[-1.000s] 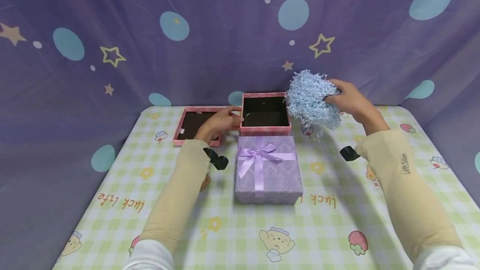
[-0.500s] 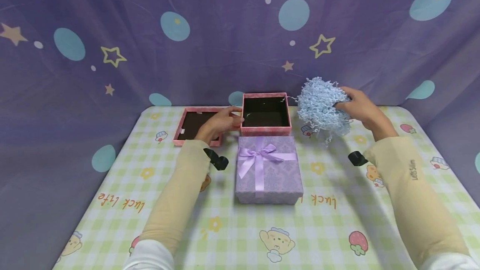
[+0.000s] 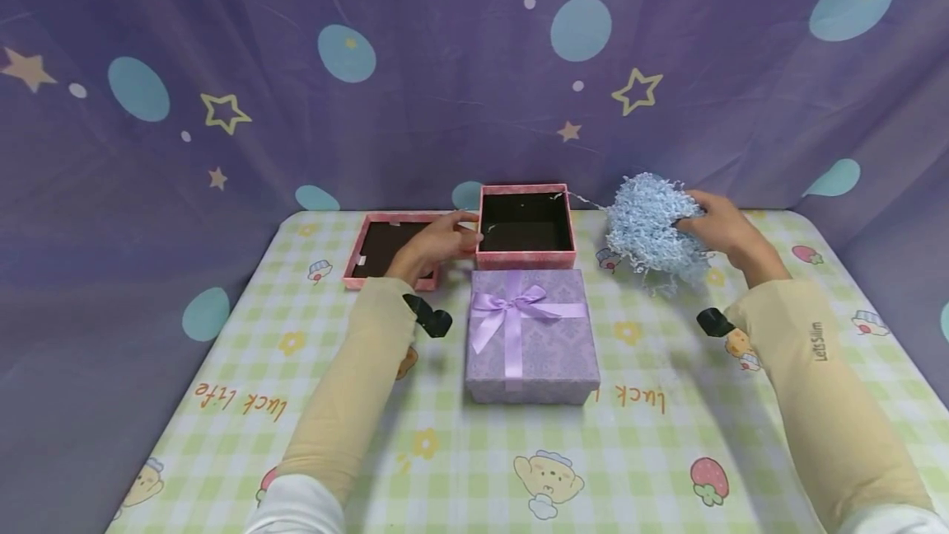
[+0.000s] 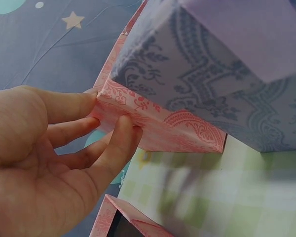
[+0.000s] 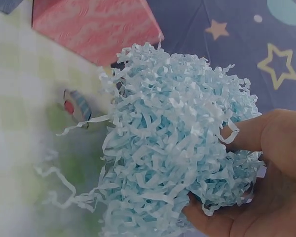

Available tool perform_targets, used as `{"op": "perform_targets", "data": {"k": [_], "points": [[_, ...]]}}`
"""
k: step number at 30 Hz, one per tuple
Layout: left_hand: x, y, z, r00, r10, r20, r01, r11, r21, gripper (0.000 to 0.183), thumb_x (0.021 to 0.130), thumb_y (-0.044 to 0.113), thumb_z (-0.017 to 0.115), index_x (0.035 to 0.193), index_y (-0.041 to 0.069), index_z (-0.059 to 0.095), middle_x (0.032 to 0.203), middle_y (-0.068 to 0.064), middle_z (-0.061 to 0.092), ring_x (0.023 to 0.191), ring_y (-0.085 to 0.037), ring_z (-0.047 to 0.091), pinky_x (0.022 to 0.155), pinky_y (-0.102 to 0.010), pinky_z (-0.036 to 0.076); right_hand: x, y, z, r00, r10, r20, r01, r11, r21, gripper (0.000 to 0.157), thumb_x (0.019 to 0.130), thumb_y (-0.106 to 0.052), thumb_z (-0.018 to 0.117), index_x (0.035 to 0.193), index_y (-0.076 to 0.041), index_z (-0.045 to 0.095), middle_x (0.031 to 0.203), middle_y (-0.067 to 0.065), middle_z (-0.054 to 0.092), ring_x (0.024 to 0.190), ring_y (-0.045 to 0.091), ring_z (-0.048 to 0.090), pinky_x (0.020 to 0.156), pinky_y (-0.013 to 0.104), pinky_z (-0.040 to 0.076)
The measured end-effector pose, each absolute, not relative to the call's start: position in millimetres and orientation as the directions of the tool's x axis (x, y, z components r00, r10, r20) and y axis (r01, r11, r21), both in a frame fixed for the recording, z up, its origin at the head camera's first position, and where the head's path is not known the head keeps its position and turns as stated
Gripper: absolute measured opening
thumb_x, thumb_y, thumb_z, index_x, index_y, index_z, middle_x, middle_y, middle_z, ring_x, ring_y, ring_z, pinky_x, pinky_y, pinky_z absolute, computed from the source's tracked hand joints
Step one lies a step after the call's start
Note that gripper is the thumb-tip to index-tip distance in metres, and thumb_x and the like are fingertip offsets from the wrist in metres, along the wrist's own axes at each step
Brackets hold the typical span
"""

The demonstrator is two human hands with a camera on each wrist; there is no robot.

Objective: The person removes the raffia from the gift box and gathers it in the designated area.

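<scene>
A pink gift box (image 3: 526, 259) with a dark inside stands uncovered at the back of the table. My left hand (image 3: 439, 239) holds its left wall; the left wrist view shows the thumb at the rim's corner and fingertips (image 4: 122, 126) on the outer wall. My right hand (image 3: 721, 225) grips a large, loose clump of light blue shredded paper (image 3: 652, 225) to the right of the box. Thumb and fingers sink into the clump in the right wrist view, where strands (image 5: 71, 195) dangle from it. One strand stretches toward the box's right rim.
In front of the pink box sits a lidded purple gift box (image 3: 544, 353) with a lilac ribbon bow (image 3: 511, 309). A pink lid (image 3: 363, 247) lies upturned at the left, partly behind the left hand. The tablecloth (image 3: 356, 452) is green checked, and a purple curtain (image 3: 445, 130) hangs behind.
My right hand has carried the blue shredded paper to the right and down, away from the pink box. The left hand keeps its place at the box.
</scene>
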State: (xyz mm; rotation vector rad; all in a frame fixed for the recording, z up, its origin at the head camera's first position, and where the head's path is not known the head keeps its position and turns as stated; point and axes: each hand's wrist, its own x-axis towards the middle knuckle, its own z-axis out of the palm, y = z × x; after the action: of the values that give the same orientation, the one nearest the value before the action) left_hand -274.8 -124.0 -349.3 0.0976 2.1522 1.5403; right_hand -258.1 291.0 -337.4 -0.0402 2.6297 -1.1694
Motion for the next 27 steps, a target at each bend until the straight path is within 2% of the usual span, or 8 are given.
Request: {"op": "perform_targets", "data": {"k": [5,11,16,21,27], "points": [[-275,-124,-350,-0.877,0.335,-0.344,-0.219,0.36,0.907,0.054,0.098,0.008,0.051,0.147,0.005,0.029,0.139,-0.025,0.043,0.13,-0.039,0.044,0.108,-0.045,0.04,-257,301,-347,-0.966,-0.105,-0.238,0.102,0.689,-0.717,0.07,0.098,-0.017,0.047,0.153,-0.004,0.006,0.156,0.027,0.004,0.14,0.052,0.009,0.107,0.068,0.023],[-276,-126,-351,-0.881,0.33,-0.337,-0.202,0.382,0.902,0.054,0.097,0.01,0.052,0.147,0.006,0.031,0.139,-0.025,0.043,0.125,-0.035,0.05,0.106,-0.044,0.042,-257,311,-353,-0.962,-0.062,-0.264,0.142,0.715,-0.685,0.072,0.098,-0.02,0.046,0.153,-0.004,0.001,0.156,0.029,0.0,0.14,0.053,0.007,0.106,0.069,0.022],[-277,-126,-350,-0.88,0.331,-0.341,-0.207,0.378,0.902,0.053,0.098,0.01,0.052,0.147,0.007,0.031,0.141,-0.025,0.042,0.128,-0.036,0.048,0.107,-0.045,0.041,-256,315,-356,-0.961,-0.043,-0.273,0.164,0.705,-0.69,0.072,0.098,-0.018,0.046,0.152,-0.003,0.001,0.156,0.029,-0.001,0.14,0.053,0.006,0.106,0.069,0.021],[-277,-126,-350,-0.882,0.332,-0.336,-0.202,0.378,0.903,0.054,0.098,0.01,0.052,0.147,0.006,0.031,0.139,-0.025,0.043,0.128,-0.037,0.047,0.108,-0.045,0.04,-256,310,-358,-0.964,-0.061,-0.261,0.143,0.706,-0.693,0.072,0.096,-0.016,0.048,0.153,-0.003,0.005,0.156,0.029,0.003,0.14,0.053,0.007,0.107,0.069,0.022],[-277,-125,-352,-0.881,0.326,-0.342,-0.209,0.379,0.901,0.053,0.098,0.01,0.052,0.146,0.006,0.031,0.138,-0.024,0.045,0.128,-0.036,0.048,0.107,-0.044,0.041,-260,299,-361,-0.97,-0.074,-0.233,0.096,0.762,-0.64,0.07,0.093,-0.011,0.05,0.152,-0.001,0.012,0.154,0.032,0.011,0.138,0.054,0.012,0.107,0.068,0.022]]}}
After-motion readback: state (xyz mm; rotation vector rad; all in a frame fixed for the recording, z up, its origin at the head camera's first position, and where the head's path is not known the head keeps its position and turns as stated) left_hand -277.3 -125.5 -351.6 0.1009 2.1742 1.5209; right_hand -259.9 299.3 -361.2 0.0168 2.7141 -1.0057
